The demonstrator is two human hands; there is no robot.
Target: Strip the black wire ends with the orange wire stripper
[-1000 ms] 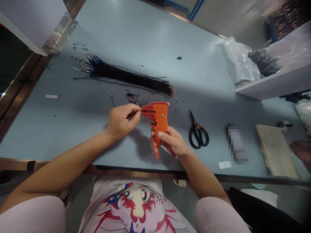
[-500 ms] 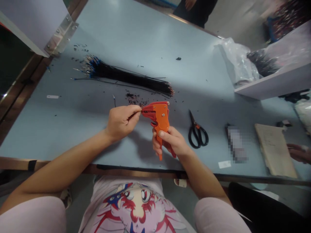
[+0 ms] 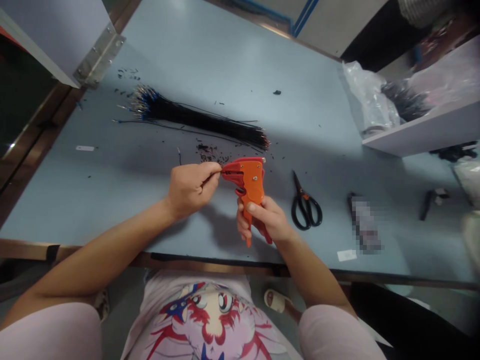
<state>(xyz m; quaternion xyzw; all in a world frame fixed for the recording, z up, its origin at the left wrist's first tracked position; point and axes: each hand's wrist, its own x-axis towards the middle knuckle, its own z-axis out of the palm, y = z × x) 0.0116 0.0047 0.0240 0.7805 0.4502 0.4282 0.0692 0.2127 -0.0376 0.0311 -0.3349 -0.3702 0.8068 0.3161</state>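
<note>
Two hands close together: left hand (image 3: 191, 190) pinching thin wire (image 3: 216, 174), tip running right into mouth of orange wire stripper (image 3: 249, 182); right hand (image 3: 268, 220) clamped round its grip, long handle pointing near, mouth facing left hand.

Def. a small production workshop, wire-assembly sort of place, not a home. Long blue-grey tabletop (image 3: 210, 55) w/ metal-edged rim, used as a workbench. On it: bundle of black wires (image 3: 195, 117) w/ metal tips, snipped insulation bits (image 3: 210, 152) scattered about, orange wire stripper (image 3: 249, 182), black-handled scissors (image 3: 305, 207). Plus plastic bag (image 3: 365, 95) by a white shelf (image 3: 423, 132).
</note>
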